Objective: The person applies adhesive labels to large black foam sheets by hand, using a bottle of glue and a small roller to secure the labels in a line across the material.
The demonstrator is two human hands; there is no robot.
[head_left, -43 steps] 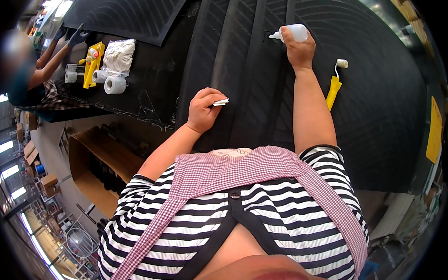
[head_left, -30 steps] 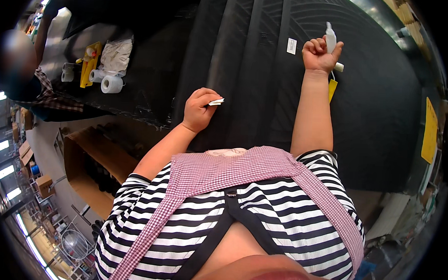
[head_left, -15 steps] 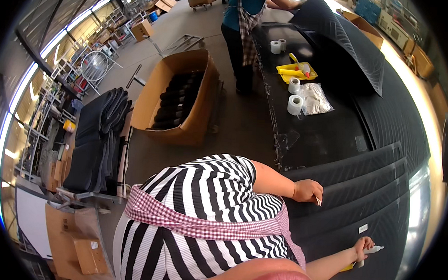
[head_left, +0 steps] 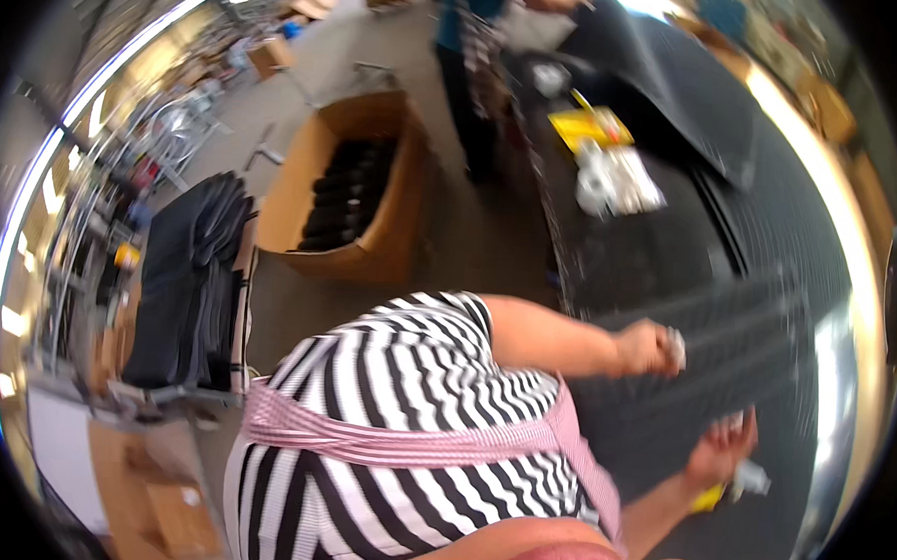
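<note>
Beside the desk (head_left: 660, 251), one cardboard box (head_left: 381, 265) is holding black rolls (head_left: 344, 197). Left grip (head_left: 649, 349) is pinching paper (head_left: 677, 348); right grip (head_left: 721, 452) is blurring, unclear.

I see plenty of light, but things look smeary: the left hand (head_left: 651, 349) and right hand (head_left: 721, 454) are fuzzy. A long light strip (head_left: 128, 58) glows at ten o'clock, white glare (head_left: 828, 382) shines near three. Edges bend; corners go black.
</note>
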